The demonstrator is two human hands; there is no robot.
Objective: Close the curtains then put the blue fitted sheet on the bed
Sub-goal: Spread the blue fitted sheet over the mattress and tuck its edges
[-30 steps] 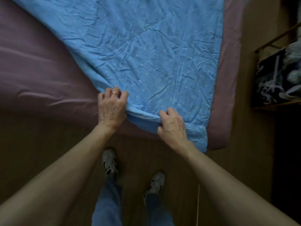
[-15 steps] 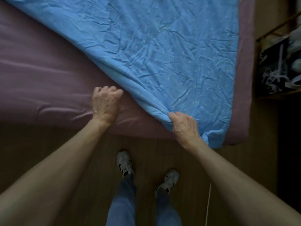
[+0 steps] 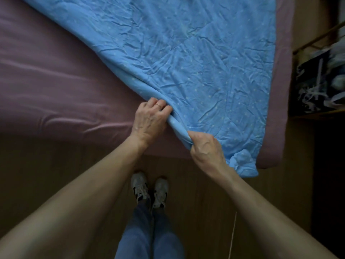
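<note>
The blue fitted sheet (image 3: 196,58), crumpled and dotted with pale spots, lies spread over the right part of the bed (image 3: 46,81), which has a mauve cover. Its near corner hangs over the bed's front edge at the right. My left hand (image 3: 149,120) grips the sheet's bunched left edge near the bed's front. My right hand (image 3: 207,146) grips the same folded edge a little lower and to the right. The two hands are close together.
A wooden floor (image 3: 74,174) runs along the bed's front, where my feet in white shoes (image 3: 149,189) stand. A wooden rack with dark and pale items (image 3: 321,83) stands to the right of the bed. A thin pale cord (image 3: 232,236) lies on the floor.
My left hand, which was off the sheet on the mauve cover half a second ago, has moved right and taken hold of the sheet's edge again. My right hand keeps its grip.
</note>
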